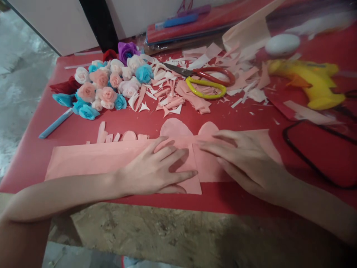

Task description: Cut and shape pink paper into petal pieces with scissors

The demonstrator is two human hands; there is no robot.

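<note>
My left hand lies with fingers spread on a long strip of pink crepe-like paper, near its right end. On a second pink paper piece beside it rests my right hand, its fingers stretched out and slightly apart. The two pieces meet or overlap between my hands; the left one's edge shows as a line. Just behind the papers, partly covered by them, are a larger rounded pink cutout and a smaller rounded cutout. Neither hand grips anything.
Paper roses cluster at the back left, near a blue stick. Scissors with red and yellow handles lie on paper scraps. A yellow glue gun and a black wire-like loop are at right.
</note>
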